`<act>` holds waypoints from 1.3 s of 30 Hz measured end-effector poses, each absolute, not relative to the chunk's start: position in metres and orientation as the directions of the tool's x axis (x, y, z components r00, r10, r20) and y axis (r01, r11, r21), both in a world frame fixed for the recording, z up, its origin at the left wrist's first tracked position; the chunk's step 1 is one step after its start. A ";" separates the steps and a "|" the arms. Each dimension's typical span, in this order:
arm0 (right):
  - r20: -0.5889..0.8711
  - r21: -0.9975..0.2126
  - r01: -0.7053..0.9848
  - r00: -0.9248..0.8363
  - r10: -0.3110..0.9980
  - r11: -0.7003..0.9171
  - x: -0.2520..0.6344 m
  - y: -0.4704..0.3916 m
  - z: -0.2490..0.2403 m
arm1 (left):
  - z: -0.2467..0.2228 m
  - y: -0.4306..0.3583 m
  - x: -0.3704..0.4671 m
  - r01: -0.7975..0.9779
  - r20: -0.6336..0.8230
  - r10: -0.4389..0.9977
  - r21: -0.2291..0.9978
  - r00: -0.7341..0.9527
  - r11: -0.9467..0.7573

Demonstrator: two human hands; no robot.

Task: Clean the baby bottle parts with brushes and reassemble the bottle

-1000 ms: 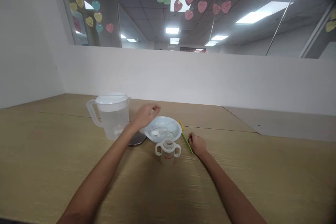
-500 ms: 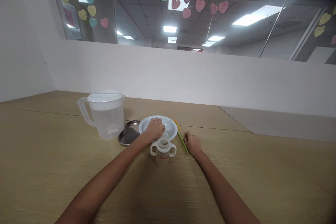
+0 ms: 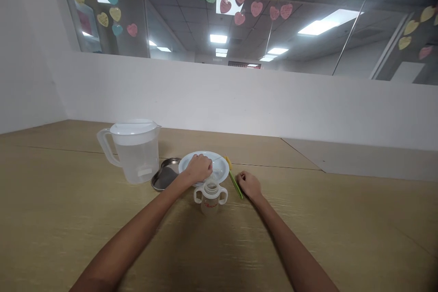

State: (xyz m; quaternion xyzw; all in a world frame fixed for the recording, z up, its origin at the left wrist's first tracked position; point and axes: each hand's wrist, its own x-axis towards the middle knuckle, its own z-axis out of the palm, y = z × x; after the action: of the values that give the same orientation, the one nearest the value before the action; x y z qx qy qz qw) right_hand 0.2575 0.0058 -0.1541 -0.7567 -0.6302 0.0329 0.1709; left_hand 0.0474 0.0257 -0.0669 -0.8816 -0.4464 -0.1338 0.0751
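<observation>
My left hand (image 3: 200,167) is closed over a white bowl (image 3: 224,174), its fingers bent down and partly hidden. A thin line shows at its right side, but what it grips is unclear. Clear items lie inside the bowl, too faint to name. Just in front stands a lidless baby bottle (image 3: 210,203) with two white handles and red print. My right hand (image 3: 249,185) rests on the table with its fingers curled in and nothing visible in them. Beside it, to the left, lies a bottle brush (image 3: 235,183) with a yellow head and green handle.
A clear lidded pitcher (image 3: 138,157) stands at the left. Between it and the bowl sits a kidney-shaped metal tray (image 3: 166,176). A white wall (image 3: 219,100) rises behind the wooden table (image 3: 308,228), with a glass pane above bearing heart-shaped notes.
The whole view has shifted slightly. My left hand stays over the bowl, turned a little with its fingers less visible. My right hand remains resting by the bottle brush.
</observation>
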 end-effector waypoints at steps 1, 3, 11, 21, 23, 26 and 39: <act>0.164 -0.317 0.939 0.196 0.967 -0.136 0.256 0.005 -0.153 | -0.065 0.026 0.046 0.814 0.310 0.776 0.009 0.550 -0.581; 0.165 -0.334 0.936 0.170 0.972 -0.107 0.251 0.003 -0.151 | -0.061 0.027 0.044 0.824 0.328 0.790 0.058 0.518 -0.564; 0.142 -0.413 0.900 0.216 0.966 -0.141 0.251 -0.003 -0.143 | -0.046 0.026 0.031 0.828 0.437 0.807 0.210 0.396 -0.520; 0.225 -0.637 0.771 0.160 0.961 0.020 0.246 -0.025 -0.040 | -0.025 0.012 0.019 0.770 0.535 0.767 0.298 0.354 -0.563; 0.236 -0.649 0.754 0.077 0.969 0.098 0.230 -0.036 -0.017 | -0.021 0.010 0.015 0.760 0.565 0.740 0.277 0.366 -0.588; 0.208 -0.664 0.711 -0.119 0.971 0.230 0.213 -0.053 0.005 | -0.013 0.006 0.010 0.766 0.599 0.716 0.249 0.360 -0.593; 0.307 -0.264 0.938 -0.140 0.941 0.226 0.185 -0.070 0.005 | -0.010 0.009 0.003 0.601 0.629 0.705 0.437 0.328 -0.669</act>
State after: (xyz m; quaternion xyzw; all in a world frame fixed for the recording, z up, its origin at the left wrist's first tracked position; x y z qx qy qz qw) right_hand 0.1847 -0.0699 0.0048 -0.6223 -0.7550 0.0046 0.2068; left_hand 0.0032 0.0089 -0.0104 -0.8125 -0.4020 -0.4176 -0.0622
